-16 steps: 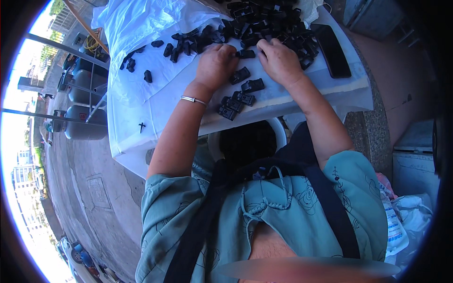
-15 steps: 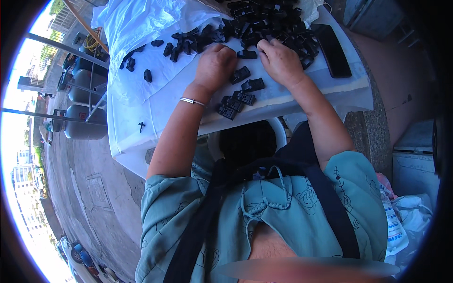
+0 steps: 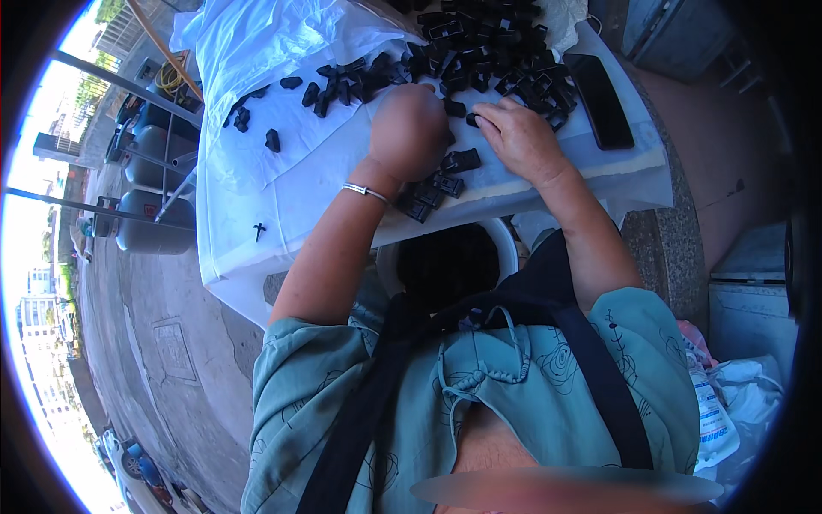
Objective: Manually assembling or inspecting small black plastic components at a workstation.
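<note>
A heap of small black plastic parts [image 3: 454, 43] covers the far side of the white-covered table. My right hand [image 3: 521, 141] is closed, thumb and fingertips pinching a small black plastic part [image 3: 472, 119] near the heap's front edge. To its left is my left hand [image 3: 409, 133], smeared by blur, with its fingers hidden. One black part [image 3: 455, 108] lies just beyond the left hand's edge, between the two hands. Closer to me, several black plastic connector-like pieces [image 3: 432, 190] rest in a slanting row, partly covered by the left hand.
A black phone [image 3: 599, 101] lies at the table's right side. Clear plastic sheeting [image 3: 257, 60] spreads over the far left, with loose black parts on it. A small black cross-shaped piece [image 3: 259, 231] sits at near left. Below the edge stands a round white bucket [image 3: 509, 257] with dark contents.
My left hand has moved right and a little nearer, now covering part of the row of pieces. My right hand has shifted slightly nearer and to the right.
</note>
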The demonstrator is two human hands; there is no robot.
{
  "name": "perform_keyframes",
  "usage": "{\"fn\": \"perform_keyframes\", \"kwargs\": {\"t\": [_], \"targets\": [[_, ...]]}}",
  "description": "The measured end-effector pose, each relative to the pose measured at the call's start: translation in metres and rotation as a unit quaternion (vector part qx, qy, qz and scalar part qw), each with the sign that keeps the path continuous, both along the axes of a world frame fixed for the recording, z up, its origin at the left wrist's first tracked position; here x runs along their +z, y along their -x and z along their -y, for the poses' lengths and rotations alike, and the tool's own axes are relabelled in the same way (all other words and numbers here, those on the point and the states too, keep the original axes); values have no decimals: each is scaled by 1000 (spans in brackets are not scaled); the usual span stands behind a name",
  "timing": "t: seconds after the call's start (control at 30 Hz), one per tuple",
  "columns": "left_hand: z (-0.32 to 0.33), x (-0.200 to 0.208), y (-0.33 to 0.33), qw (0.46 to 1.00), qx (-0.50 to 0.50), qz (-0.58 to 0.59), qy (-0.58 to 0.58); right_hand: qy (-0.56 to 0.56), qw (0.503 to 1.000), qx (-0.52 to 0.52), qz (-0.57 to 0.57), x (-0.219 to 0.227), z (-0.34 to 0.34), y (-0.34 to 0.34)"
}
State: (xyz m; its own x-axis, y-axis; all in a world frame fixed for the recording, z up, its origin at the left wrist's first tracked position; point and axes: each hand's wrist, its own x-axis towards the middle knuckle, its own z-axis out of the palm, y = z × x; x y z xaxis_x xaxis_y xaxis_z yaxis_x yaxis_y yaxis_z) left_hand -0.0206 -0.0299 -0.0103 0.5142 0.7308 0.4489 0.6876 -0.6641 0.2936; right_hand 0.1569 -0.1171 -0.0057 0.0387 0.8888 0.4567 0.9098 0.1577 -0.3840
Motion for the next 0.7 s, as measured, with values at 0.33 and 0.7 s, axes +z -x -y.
{"fn": "perform_keyframes", "kwargs": {"t": [0.33,0.7], "targets": [[-21,11,3,966,-158,43,200,46,999,-15,-11,3,1,-8],[-8,-4,12,948,-166,112,246,-3,985,159,-65,-4,-8,13]]}}
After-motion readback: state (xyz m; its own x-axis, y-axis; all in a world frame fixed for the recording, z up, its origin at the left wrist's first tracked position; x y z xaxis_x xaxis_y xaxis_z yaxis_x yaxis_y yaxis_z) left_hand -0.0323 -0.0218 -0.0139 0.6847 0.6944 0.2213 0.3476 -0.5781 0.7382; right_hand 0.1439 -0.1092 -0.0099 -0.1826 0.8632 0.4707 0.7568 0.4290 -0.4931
